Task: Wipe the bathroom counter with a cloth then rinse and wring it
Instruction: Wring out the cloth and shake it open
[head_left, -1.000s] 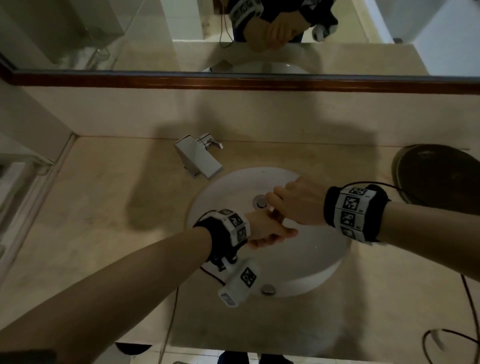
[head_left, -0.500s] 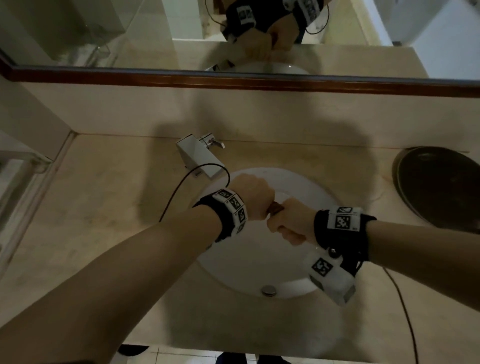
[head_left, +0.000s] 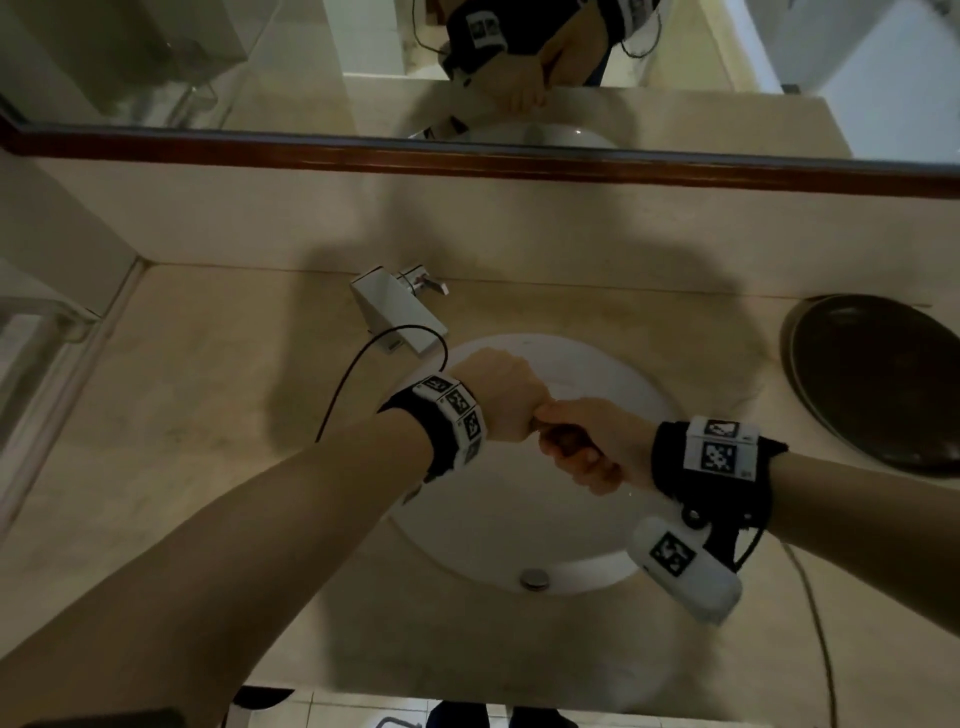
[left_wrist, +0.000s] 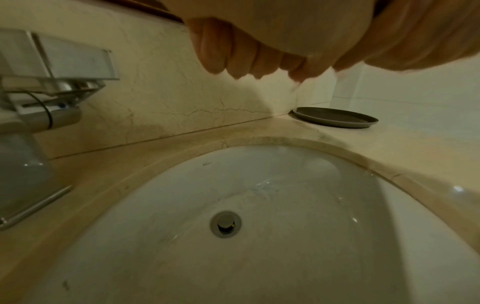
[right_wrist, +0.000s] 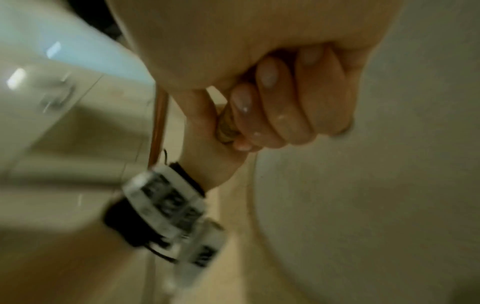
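Both hands hold a twisted brown cloth (head_left: 563, 436) over the white sink (head_left: 597, 364). My left hand (head_left: 501, 397) grips one end in a fist, knuckles up. My right hand (head_left: 587, 447) grips the other end, fingers curled round it, wrist turned so the camera hangs below. Only a short dark strip of cloth shows between the fists. In the right wrist view the rolled cloth (right_wrist: 226, 125) sits inside wet curled fingers (right_wrist: 270, 111). The left wrist view shows the left hand (left_wrist: 249, 61) curled above the drain (left_wrist: 225, 223).
The chrome faucet (head_left: 397, 314) stands at the sink's back left, no water running. A dark round tray (head_left: 878, 384) lies on the beige counter (head_left: 182, 415) at the right. A mirror (head_left: 467, 67) with a wooden frame runs along the back wall. A wall bounds the counter's left.
The hands have turned opposite ways on the cloth: the left wrist rolled over to show its back, the right wrist rolled so its camera hangs underneath. Since half a second ago little has moved.
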